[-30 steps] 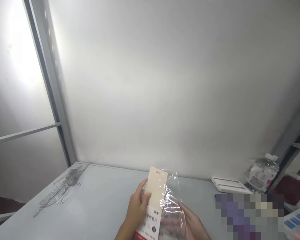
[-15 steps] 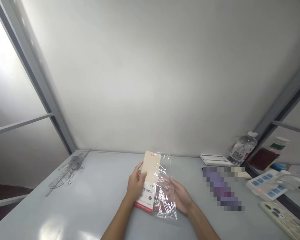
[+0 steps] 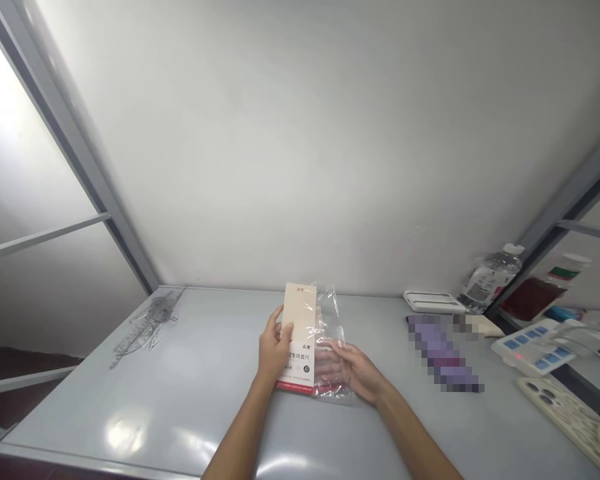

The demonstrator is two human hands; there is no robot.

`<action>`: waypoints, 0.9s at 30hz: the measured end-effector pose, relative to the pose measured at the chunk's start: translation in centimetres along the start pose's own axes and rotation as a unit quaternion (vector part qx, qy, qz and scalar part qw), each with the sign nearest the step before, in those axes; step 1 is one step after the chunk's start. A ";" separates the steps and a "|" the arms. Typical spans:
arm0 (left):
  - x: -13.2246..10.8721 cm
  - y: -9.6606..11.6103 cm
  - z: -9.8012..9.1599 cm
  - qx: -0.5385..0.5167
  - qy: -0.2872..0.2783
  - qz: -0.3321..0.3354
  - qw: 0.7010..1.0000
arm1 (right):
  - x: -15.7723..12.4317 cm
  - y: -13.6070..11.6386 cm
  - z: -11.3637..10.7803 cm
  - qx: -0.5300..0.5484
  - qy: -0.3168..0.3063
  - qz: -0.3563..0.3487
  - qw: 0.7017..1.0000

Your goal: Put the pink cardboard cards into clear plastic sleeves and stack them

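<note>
My left hand (image 3: 275, 347) grips a tall cream-and-white card package (image 3: 299, 315) with red and Chinese print, its lower part reading as a ruler set. The card stands tilted just above the pale grey tabletop. Against its right edge lies a clear plastic bag (image 3: 329, 340), with my right hand (image 3: 357, 371) pressing across its lower part. Something reddish shows faintly through the bag, but the creases hide what it is. Whether the card sits partly inside the bag, I cannot tell.
A water bottle (image 3: 490, 277), a white flat case (image 3: 434, 302), a pixelated purple object (image 3: 443, 350), a blue-and-white device (image 3: 533, 347) and a cream perforated plate (image 3: 565, 420) lie at the right. A transparent template (image 3: 147, 325) rests at the table's far left.
My view has tilted downward, showing more of the table. My right hand has moved left, closer to the card, and the bag now lies more tightly against the card's edge.
</note>
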State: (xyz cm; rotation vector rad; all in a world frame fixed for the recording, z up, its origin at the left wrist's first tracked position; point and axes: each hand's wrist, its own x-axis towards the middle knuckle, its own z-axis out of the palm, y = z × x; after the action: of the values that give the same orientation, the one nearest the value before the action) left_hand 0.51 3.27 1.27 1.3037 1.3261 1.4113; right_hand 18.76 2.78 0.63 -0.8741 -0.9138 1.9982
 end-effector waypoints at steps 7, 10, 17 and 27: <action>0.1 -0.2 0.1 -0.005 0.007 0.004 1.000 | -0.2 -0.3 0.5 -0.053 -0.009 -0.013 0.998; 0.0 0.0 0.1 -0.023 0.000 -0.004 1.000 | -0.2 -0.2 0.6 -0.066 -0.012 -0.022 0.998; 0.2 -0.3 -0.1 -0.096 -0.088 -0.020 0.991 | 0.0 -0.1 0.6 -0.051 0.011 -0.038 0.998; 0.6 -1.0 0.2 -0.066 -0.056 -0.030 0.996 | 0.2 0.0 0.2 -0.029 0.019 -0.022 0.999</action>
State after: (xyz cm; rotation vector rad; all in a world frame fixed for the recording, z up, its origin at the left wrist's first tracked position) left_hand 0.50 4.00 0.31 1.2265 1.1678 1.3417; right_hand 18.54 2.90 0.70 -0.9133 -0.9649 1.9206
